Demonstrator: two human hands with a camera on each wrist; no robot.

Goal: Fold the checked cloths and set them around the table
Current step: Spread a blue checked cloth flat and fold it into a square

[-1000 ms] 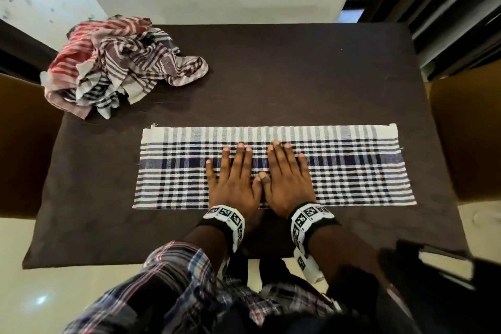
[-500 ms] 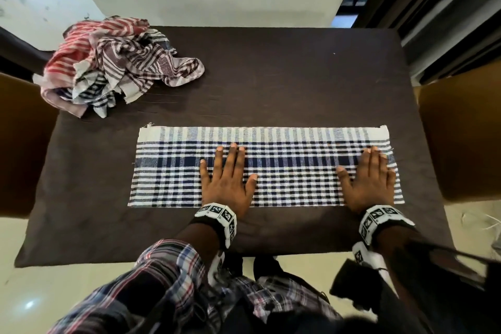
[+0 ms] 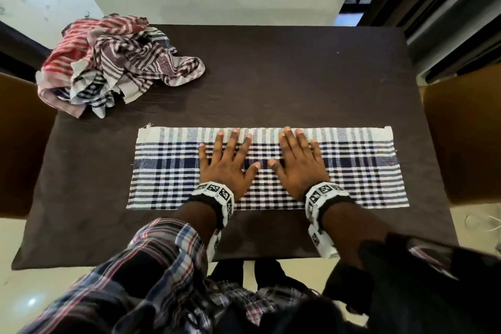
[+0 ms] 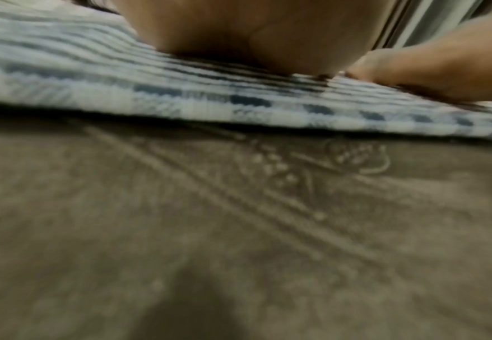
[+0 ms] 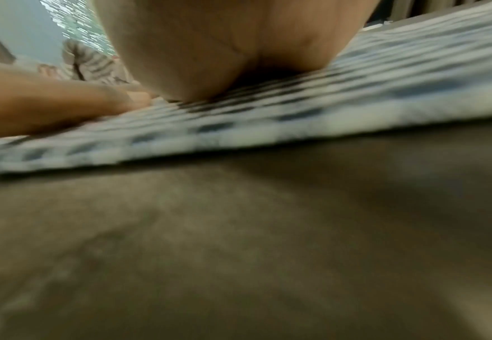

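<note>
Head view: two flat hands (image 3: 227,168) (image 3: 298,165), one folded cloth (image 3: 168,171).

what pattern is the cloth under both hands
Navy-and-white check on the flat cloth, clearest in the head view.

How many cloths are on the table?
1 blue checked cloth lies flat near the person, under both hands. The crumpled pile at the far left corner shows at least 3 more: red, maroon and dark-checked. Others may be hidden inside it.

L hand (image 3: 226,168) & R hand (image 3: 298,165) flat on blue checked cloth (image 3: 168,168), seemingly pressing.
</note>
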